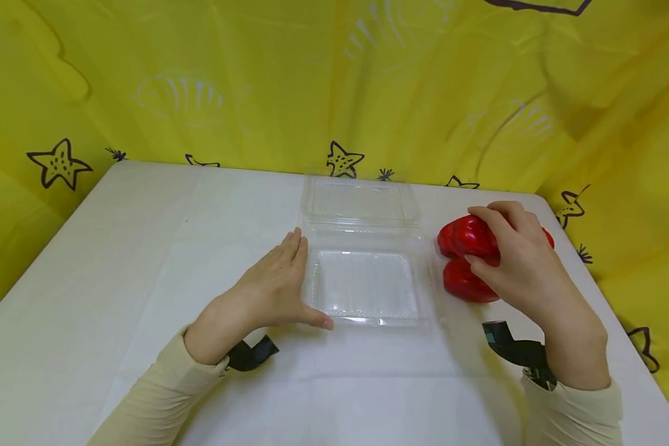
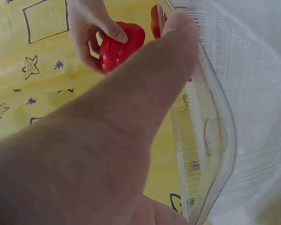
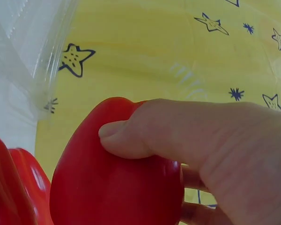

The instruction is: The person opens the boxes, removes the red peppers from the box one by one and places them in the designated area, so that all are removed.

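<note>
A clear plastic clamshell container [image 1: 368, 319] lies on the table with its hinged lid [image 1: 362, 201] folded back toward the curtain. My left hand [image 1: 267, 285] rests at its left side, fingers straight along the wall and thumb stretched over the near rim, as the left wrist view also shows. To the right, my right hand [image 1: 526, 260] grips a red bell pepper [image 3: 117, 187] between thumb and fingers. Another red bell pepper [image 1: 465, 284] lies just nearer to me, and a bit of red [image 1: 549, 238] shows behind the hand.
A white table [image 1: 106, 279] carries everything, and a yellow curtain [image 1: 256, 80] with sea-creature drawings hangs along its back and sides. Black straps with dark mounts sit at both wrists, the right mount [image 1: 513, 347] just over the table.
</note>
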`<state>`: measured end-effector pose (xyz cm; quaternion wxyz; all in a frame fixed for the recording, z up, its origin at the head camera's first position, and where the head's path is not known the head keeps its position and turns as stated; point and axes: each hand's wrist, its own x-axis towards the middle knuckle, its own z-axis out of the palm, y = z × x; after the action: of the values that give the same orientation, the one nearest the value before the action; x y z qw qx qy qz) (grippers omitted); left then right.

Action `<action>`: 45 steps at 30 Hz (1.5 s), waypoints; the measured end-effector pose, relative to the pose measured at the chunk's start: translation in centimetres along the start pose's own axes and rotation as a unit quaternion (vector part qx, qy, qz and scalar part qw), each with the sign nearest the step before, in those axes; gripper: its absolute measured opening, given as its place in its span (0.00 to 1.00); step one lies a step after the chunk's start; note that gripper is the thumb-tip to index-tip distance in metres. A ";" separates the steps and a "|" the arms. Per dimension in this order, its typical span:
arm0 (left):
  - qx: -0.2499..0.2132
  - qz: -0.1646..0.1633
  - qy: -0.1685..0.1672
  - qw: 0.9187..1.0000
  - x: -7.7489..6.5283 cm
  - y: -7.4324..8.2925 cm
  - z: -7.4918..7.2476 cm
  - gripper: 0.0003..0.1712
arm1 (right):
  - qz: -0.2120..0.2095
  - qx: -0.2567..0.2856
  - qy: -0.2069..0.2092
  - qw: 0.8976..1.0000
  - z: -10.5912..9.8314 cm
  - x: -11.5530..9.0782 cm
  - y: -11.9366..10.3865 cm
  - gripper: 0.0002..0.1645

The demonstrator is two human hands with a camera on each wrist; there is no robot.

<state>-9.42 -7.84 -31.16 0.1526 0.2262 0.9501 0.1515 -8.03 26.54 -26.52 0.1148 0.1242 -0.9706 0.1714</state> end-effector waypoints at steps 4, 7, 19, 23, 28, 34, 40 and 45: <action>0.004 0.000 -0.002 1.000 0.1 0.0 0.0 0.83 | -0.001 -0.004 0.014 1.000 -0.2 -0.2 1.0 0.43; 0.003 -0.002 -0.001 1.000 0.1 -0.1 0.0 0.83 | -0.003 -0.010 0.025 1.000 -0.4 -0.3 1.6 0.41; 0.000 -0.004 -0.010 1.000 0.3 -0.1 0.0 0.82 | 0.014 -0.032 0.014 0.999 -0.7 -0.9 3.3 0.41; 0.002 -0.006 -0.010 1.000 0.3 0.0 0.0 0.82 | 0.022 -0.044 0.007 0.999 -0.9 -1.3 4.0 0.42; 0.002 -0.005 -0.007 1.000 0.1 -0.1 -0.1 0.82 | 0.029 -0.059 0.005 0.998 -1.0 -1.7 4.9 0.39; 0.000 -0.001 -0.005 1.000 0.0 0.0 -0.1 0.82 | 0.049 -0.066 -0.009 0.997 -1.1 -2.2 6.0 0.38; 0.001 -0.003 -0.008 1.000 0.1 0.0 0.0 0.82 | 0.085 -0.080 -0.048 0.992 -1.0 -2.4 7.3 0.41; 0.002 -0.003 -0.006 1.000 0.0 0.0 0.0 0.82 | 0.115 -0.074 -0.092 0.986 -0.8 -2.2 7.9 0.43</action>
<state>-9.45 -7.82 -31.12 0.1587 0.2242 0.9501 0.1479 -7.99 34.48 -28.74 0.0137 0.0181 -0.9949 0.0987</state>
